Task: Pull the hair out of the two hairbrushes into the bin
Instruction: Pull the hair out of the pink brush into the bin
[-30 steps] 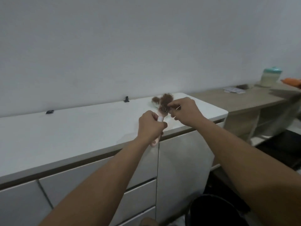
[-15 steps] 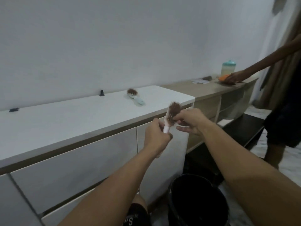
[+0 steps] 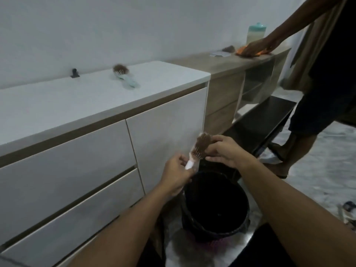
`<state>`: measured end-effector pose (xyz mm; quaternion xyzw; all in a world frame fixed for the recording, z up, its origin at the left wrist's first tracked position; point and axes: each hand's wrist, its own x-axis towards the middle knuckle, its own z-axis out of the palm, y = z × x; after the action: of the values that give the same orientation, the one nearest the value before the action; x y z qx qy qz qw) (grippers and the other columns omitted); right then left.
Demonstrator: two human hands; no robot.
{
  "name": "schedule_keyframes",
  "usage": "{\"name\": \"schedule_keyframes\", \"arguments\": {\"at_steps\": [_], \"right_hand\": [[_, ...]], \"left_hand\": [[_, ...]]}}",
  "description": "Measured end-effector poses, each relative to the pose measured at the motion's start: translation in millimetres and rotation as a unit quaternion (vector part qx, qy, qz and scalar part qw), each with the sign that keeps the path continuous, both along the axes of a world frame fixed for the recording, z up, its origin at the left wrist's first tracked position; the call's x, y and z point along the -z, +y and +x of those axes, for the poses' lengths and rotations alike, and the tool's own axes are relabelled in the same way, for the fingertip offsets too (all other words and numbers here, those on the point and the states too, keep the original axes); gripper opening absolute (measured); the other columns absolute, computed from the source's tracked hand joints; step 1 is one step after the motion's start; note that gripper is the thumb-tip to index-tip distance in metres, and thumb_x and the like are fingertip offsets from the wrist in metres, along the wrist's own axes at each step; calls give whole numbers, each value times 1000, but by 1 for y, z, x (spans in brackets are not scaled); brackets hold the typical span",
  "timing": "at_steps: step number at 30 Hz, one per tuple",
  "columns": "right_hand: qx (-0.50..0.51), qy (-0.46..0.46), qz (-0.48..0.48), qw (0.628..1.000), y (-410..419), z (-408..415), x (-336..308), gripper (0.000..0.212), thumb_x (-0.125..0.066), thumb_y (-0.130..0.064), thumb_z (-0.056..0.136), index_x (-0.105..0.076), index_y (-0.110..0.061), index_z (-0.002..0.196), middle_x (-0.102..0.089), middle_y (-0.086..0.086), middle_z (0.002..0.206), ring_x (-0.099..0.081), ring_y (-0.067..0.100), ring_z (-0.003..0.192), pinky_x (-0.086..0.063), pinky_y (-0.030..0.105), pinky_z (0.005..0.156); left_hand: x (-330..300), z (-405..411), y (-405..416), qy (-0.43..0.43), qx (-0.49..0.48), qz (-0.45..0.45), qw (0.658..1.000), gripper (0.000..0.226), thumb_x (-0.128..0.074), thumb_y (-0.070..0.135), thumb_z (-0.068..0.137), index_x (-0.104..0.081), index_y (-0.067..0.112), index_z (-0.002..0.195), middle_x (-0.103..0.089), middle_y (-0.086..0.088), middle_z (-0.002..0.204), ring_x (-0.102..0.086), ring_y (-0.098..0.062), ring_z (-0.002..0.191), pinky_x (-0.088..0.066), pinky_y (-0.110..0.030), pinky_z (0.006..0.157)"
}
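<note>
By the white counter point(image 3: 96, 97), your left hand point(image 3: 176, 173) gripped the brush point(image 3: 198, 149) handle above the bin point(image 3: 215, 230) so hair point(image 3: 204, 140), pinched by your right hand point(image 3: 224, 151), would drop in; the second brush point(image 3: 123, 75) lay on the counter.

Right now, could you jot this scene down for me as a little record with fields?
left hand: grips the pink hairbrush by its handle
right hand: pinches the brown hair on that brush
bin: black, on the floor below both hands
second hairbrush: green, hair-clogged, lying on the white counter
other person: hand on an orange cloth
</note>
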<state>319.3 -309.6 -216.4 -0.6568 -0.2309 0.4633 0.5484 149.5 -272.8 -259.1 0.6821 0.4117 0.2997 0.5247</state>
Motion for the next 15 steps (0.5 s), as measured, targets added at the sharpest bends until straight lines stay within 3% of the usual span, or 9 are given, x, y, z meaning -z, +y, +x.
{"name": "schedule_keyframes", "arguments": {"at_steps": [4, 7, 10, 13, 15], "right_hand": [[-32, 23, -48, 998, -8, 19, 37, 39, -57, 5, 86, -63, -11, 120, -72, 10, 98, -69, 24, 91, -54, 32, 67], [-55, 2, -78, 995, -13, 25, 59, 26, -59, 2, 88, -67, -13, 107, -71, 9, 98, -68, 22, 93, -50, 32, 69], [-43, -7, -86, 995, -15, 28, 80, 22, -60, 0, 87, -65, -13, 103, -70, 10, 97, -67, 23, 94, -51, 33, 71], [-46, 18, -78, 996, -19, 33, 101, 21, -58, 2, 84, -64, -15, 96, -69, 10, 88, -66, 23, 86, -52, 34, 70], [-62, 39, -68, 995, -22, 38, 112, 26, -59, 4, 83, -66, -15, 99, -70, 8, 82, -68, 20, 77, -54, 34, 70]], "left_hand": [[36, 4, 7, 47, 60, -42, 996, 34, -72, -7, 76, -50, 7, 98, -60, -9, 90, -56, -11, 59, -45, -13, 41], [64, 11, 6, 75, 85, -70, 991, 34, -71, -7, 77, -57, 11, 102, -62, -4, 88, -61, -17, 63, -56, -30, 54], [84, 17, 3, 80, 91, -84, 989, 29, -69, -8, 77, -63, 3, 104, -66, -6, 84, -63, -18, 58, -56, -34, 55], [94, 26, -2, 77, 88, -134, 984, 27, -73, -7, 74, -59, 11, 89, -64, -8, 82, -62, -18, 61, -56, -33, 53], [95, 32, -6, 60, 79, -188, 977, 27, -77, 5, 75, -54, 16, 84, -65, -5, 77, -63, -19, 61, -52, -31, 52]]}}
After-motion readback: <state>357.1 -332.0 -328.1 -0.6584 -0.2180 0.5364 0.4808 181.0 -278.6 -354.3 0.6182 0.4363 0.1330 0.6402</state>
